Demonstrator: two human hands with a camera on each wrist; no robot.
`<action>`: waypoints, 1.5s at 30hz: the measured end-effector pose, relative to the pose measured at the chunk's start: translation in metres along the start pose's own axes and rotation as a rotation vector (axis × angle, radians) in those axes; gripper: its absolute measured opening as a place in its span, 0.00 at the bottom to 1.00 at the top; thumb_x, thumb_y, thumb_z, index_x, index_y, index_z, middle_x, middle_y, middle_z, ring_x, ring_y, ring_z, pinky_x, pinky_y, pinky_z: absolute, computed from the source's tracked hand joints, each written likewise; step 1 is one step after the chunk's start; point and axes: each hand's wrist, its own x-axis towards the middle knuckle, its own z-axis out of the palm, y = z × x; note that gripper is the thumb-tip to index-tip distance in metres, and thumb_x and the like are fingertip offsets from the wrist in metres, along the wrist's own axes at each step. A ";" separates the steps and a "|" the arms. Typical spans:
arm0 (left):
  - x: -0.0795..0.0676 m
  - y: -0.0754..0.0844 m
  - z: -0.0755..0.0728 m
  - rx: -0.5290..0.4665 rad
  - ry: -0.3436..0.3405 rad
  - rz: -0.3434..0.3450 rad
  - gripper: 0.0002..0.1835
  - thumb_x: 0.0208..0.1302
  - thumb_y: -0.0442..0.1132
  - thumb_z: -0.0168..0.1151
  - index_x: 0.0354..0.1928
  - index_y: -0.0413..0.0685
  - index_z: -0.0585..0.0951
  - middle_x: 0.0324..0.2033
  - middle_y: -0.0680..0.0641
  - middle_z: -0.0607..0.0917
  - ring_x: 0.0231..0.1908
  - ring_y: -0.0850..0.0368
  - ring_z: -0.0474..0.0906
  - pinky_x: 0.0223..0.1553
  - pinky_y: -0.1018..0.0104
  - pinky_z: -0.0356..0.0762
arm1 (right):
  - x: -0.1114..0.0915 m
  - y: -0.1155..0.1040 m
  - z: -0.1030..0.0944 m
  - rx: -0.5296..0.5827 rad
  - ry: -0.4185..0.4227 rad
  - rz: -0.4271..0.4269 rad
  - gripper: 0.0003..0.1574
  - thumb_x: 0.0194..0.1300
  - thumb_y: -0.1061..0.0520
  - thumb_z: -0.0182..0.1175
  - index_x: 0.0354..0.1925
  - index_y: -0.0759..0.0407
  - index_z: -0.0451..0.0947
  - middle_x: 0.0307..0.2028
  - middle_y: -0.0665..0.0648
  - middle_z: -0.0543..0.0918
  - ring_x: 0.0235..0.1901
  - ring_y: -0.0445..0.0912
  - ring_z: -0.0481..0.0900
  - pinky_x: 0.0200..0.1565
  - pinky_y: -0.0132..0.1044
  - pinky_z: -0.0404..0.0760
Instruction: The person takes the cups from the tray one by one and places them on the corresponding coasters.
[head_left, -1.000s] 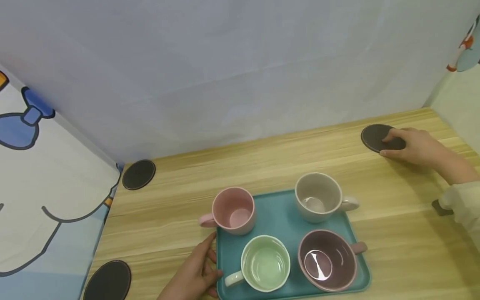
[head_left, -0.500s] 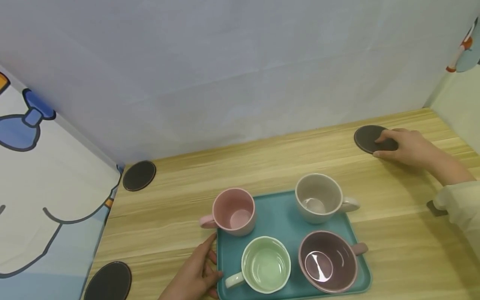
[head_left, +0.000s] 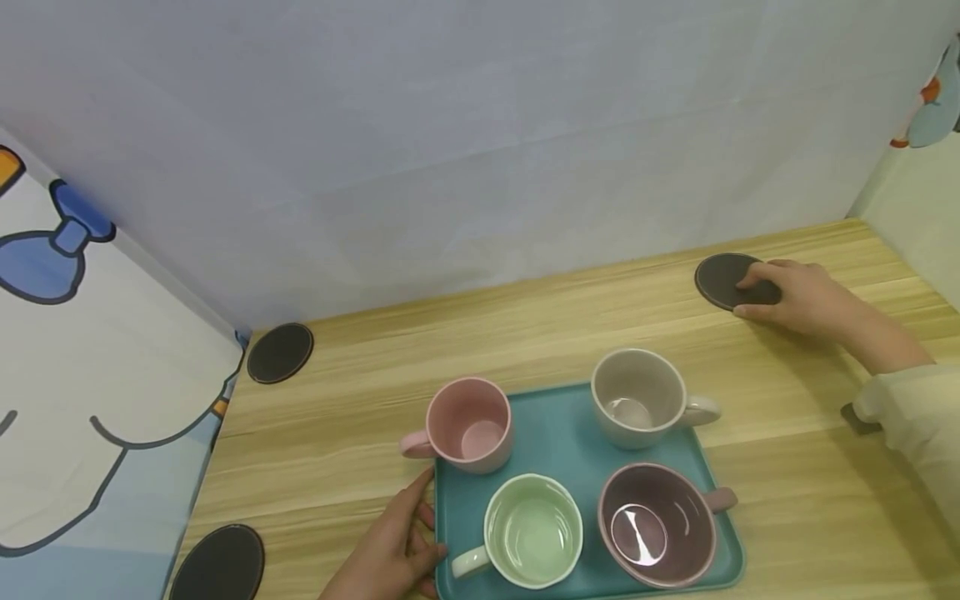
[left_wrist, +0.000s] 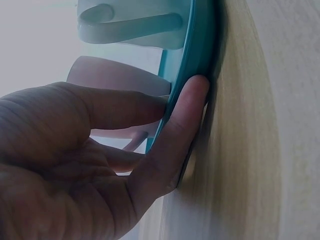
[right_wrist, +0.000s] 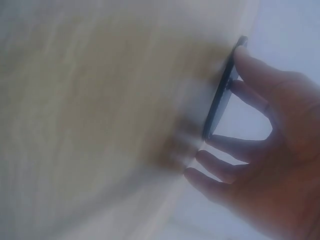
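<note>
On the table lies a teal tray (head_left: 553,433) bearing several cups. A pink cup (head_left: 470,425) and a grey cup (head_left: 637,400) stand at its far side; a pale green cup (head_left: 532,533) and a mauve cup (head_left: 658,527) stand nearer. My left hand (head_left: 386,542) pinches the tray's left edge; in the left wrist view the thumb lies at the rim (left_wrist: 200,45) and a finger along the outer side. Far right, my right hand (head_left: 806,300) grips a round black coaster (head_left: 722,279), thumb and fingertips about its edge in the right wrist view.
Two more black coasters lie along the table's left side, one at the far corner (head_left: 280,353) and one nearer (head_left: 219,562). A pale cloth wall (head_left: 480,150) rises behind the table (head_left: 360,400). A cartoon-printed panel (head_left: 97,350) borders the left.
My right hand and the black coaster under it have moved left along the table's far side. The left hand, the tray and the cups stay in place.
</note>
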 end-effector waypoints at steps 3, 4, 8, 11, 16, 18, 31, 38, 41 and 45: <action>0.000 0.000 0.000 0.005 0.000 -0.003 0.49 0.67 0.23 0.62 0.81 0.32 0.44 0.47 0.36 0.70 0.27 0.62 0.81 0.24 0.59 0.89 | 0.001 -0.002 0.001 0.002 -0.007 0.001 0.31 0.72 0.46 0.67 0.62 0.65 0.76 0.66 0.84 0.68 0.63 0.84 0.66 0.61 0.80 0.67; 0.000 -0.001 0.000 0.007 0.001 -0.003 0.49 0.67 0.23 0.62 0.81 0.32 0.44 0.47 0.36 0.70 0.27 0.62 0.81 0.24 0.59 0.89 | 0.002 -0.003 0.001 0.001 -0.008 -0.001 0.31 0.72 0.46 0.67 0.62 0.65 0.76 0.66 0.84 0.69 0.63 0.84 0.66 0.61 0.80 0.67; 0.000 -0.001 0.000 0.009 0.001 -0.005 0.49 0.67 0.23 0.62 0.81 0.32 0.44 0.47 0.36 0.70 0.27 0.62 0.81 0.24 0.60 0.89 | 0.003 -0.007 0.003 0.001 -0.002 -0.013 0.30 0.71 0.47 0.67 0.61 0.65 0.76 0.66 0.84 0.70 0.63 0.84 0.66 0.61 0.81 0.67; 0.000 -0.001 0.000 0.005 0.000 -0.007 0.49 0.66 0.23 0.62 0.81 0.32 0.44 0.47 0.36 0.70 0.27 0.62 0.81 0.24 0.59 0.89 | 0.003 -0.010 0.003 0.002 0.002 -0.019 0.30 0.71 0.47 0.68 0.61 0.65 0.76 0.65 0.83 0.70 0.62 0.85 0.67 0.61 0.80 0.68; 0.000 -0.003 0.000 -0.002 0.000 -0.006 0.49 0.67 0.23 0.62 0.82 0.33 0.44 0.47 0.36 0.70 0.28 0.61 0.81 0.24 0.59 0.89 | 0.002 -0.006 0.003 0.000 0.004 -0.031 0.31 0.72 0.48 0.67 0.64 0.64 0.75 0.65 0.83 0.71 0.62 0.83 0.69 0.61 0.79 0.69; 0.000 -0.003 0.001 -0.003 0.000 -0.005 0.49 0.67 0.23 0.62 0.82 0.33 0.43 0.47 0.36 0.70 0.28 0.62 0.81 0.24 0.59 0.89 | 0.000 -0.003 0.003 -0.012 0.010 -0.048 0.33 0.72 0.48 0.66 0.66 0.66 0.73 0.65 0.83 0.71 0.62 0.82 0.70 0.61 0.77 0.70; -0.001 -0.001 0.003 -0.025 0.007 -0.013 0.49 0.66 0.21 0.61 0.82 0.34 0.43 0.47 0.36 0.69 0.29 0.60 0.82 0.26 0.57 0.90 | -0.055 0.016 -0.001 -0.092 0.008 -0.050 0.44 0.73 0.50 0.66 0.69 0.80 0.62 0.64 0.88 0.69 0.61 0.85 0.69 0.58 0.79 0.73; -0.003 0.000 0.003 -0.015 0.010 -0.018 0.49 0.67 0.22 0.62 0.82 0.34 0.43 0.48 0.35 0.69 0.29 0.61 0.82 0.26 0.58 0.90 | -0.089 0.026 0.008 -0.105 0.137 -0.072 0.43 0.66 0.54 0.72 0.65 0.80 0.66 0.59 0.88 0.72 0.56 0.84 0.72 0.53 0.80 0.74; -0.003 0.001 0.003 -0.014 0.013 -0.026 0.49 0.67 0.22 0.61 0.82 0.36 0.44 0.48 0.35 0.69 0.30 0.60 0.82 0.27 0.58 0.90 | -0.102 0.036 0.016 -0.095 0.216 -0.063 0.42 0.65 0.55 0.72 0.64 0.80 0.66 0.58 0.89 0.72 0.54 0.84 0.71 0.57 0.81 0.71; -0.001 0.003 0.005 -0.013 0.017 -0.032 0.49 0.67 0.22 0.62 0.83 0.37 0.45 0.49 0.34 0.70 0.31 0.59 0.82 0.28 0.57 0.91 | -0.117 0.053 0.027 -0.041 0.295 -0.030 0.40 0.67 0.58 0.70 0.65 0.80 0.64 0.57 0.90 0.70 0.55 0.84 0.67 0.64 0.82 0.61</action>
